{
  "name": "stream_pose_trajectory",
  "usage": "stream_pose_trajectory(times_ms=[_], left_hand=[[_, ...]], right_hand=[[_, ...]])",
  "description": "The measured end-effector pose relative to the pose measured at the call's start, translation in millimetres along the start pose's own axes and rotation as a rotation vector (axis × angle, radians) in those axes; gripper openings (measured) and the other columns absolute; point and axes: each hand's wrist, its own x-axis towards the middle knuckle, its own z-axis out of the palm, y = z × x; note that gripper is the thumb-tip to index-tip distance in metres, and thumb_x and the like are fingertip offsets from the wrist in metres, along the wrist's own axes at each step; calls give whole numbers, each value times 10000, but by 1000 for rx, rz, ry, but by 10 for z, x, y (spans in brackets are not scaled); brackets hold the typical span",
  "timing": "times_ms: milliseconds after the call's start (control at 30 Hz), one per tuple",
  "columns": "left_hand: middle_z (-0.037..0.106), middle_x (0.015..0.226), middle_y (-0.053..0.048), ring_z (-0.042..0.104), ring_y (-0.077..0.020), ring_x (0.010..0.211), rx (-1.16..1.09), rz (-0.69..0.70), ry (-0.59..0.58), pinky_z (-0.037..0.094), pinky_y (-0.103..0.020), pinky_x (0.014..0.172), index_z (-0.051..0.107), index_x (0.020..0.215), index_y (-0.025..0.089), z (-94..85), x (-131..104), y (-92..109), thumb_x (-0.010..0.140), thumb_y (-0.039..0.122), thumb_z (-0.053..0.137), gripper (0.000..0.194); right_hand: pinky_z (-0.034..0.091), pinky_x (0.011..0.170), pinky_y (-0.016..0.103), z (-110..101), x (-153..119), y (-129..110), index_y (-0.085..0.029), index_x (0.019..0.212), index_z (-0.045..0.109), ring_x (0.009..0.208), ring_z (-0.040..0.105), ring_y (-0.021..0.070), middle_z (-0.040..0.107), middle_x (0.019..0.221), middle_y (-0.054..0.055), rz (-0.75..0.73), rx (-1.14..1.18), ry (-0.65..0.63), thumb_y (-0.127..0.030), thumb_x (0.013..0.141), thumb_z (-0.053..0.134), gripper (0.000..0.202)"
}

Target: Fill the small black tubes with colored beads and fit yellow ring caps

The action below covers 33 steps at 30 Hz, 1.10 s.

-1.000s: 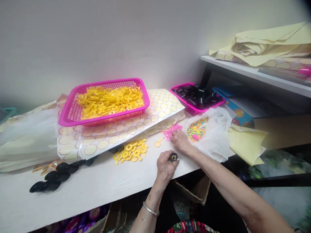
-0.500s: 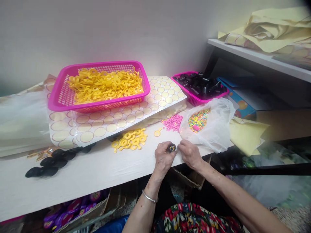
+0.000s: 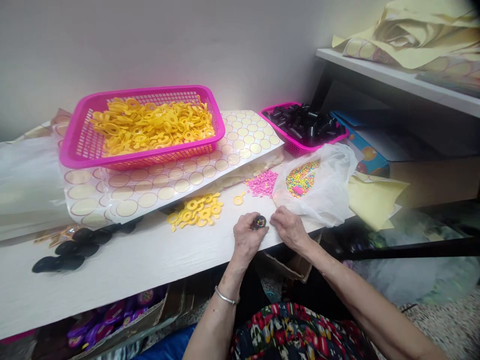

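Note:
My left hand (image 3: 245, 235) is wrapped round a small black cylindrical cup (image 3: 259, 221), its open end facing up with several coloured beads inside. Just right of the cup is my right hand (image 3: 289, 229), fingers pinched together; what they hold, if anything, is too small to make out. Beyond the hands lie a pile of small pink pieces (image 3: 261, 183) and a white plastic bag (image 3: 330, 185) with multicoloured beads (image 3: 301, 180) in its mouth. A single yellow ring with a tab (image 3: 239, 198) rests on the white table (image 3: 150, 270), right of a heap of similar yellow rings (image 3: 195, 211).
A pink basket (image 3: 140, 162) of yellow rings stands on sheets of round stickers (image 3: 180, 186). Another pink basket (image 3: 300, 148) holds black cylinders. Black round pieces (image 3: 69, 256) lie at the left. A shelf (image 3: 397, 77) juts in at the right; a box with purple items (image 3: 112, 317) sits below.
The whole view has shifted slightly, so things sit a little further left and higher. My left hand keeps the black cup; my right hand stays pinched beside it.

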Motion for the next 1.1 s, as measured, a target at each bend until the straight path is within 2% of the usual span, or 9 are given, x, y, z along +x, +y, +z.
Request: stream_pose_trajectory(times_ms=[167,367,533,700,833,1000,1100], left_hand=[[637,809,-7,555,-143,736,23,18,-6,462,-265,694,655,897,205,-13,5,34,567,176,703,334],[630,794,-3,542,-134,713,23,38,2,453,-261,695,651,904,197,-11,3,52,576,171,700,332],[628,804,-2,543,-135,720,28,33,-5,451,-261,698,652,904,203,-3,-2,33,568,191,721,344],[628,791,1,543,-137,720,24,46,-4,452,-262,688,652,898,198,-8,6,41,560,185,725,346],[629,785,3,543,-134,707,21,58,6,455,-263,675,651,899,194,-7,3,57,561,160,716,346],[633,777,0,547,-133,689,25,47,17,460,-261,655,655,899,189,11,3,56,538,144,725,371],[639,785,-3,554,-137,696,23,35,35,465,-262,654,653,916,189,26,7,45,542,154,721,382]], right_hand=[[321,623,242,-29,63,-69,-163,767,565,749,502,150,547,814,55,0,-248,-90,-136,858,365,222],[334,620,257,-177,318,-144,-146,851,611,782,570,186,632,836,96,158,-300,-385,-140,803,417,201],[355,627,279,-219,491,-182,-153,871,649,829,601,225,670,865,125,223,-319,-467,-159,784,434,232],[360,617,283,-218,520,-181,-134,920,636,836,607,245,665,892,152,229,-328,-467,-183,773,472,225],[355,629,261,-237,450,-123,-142,911,619,838,598,212,663,867,116,213,-298,-444,-196,818,430,217],[351,654,236,-193,294,-37,-156,838,614,812,569,170,638,830,71,157,-158,-295,-191,846,411,205],[349,667,238,-125,211,-24,-167,821,607,803,547,166,610,855,63,100,-172,-215,-211,841,442,172]])
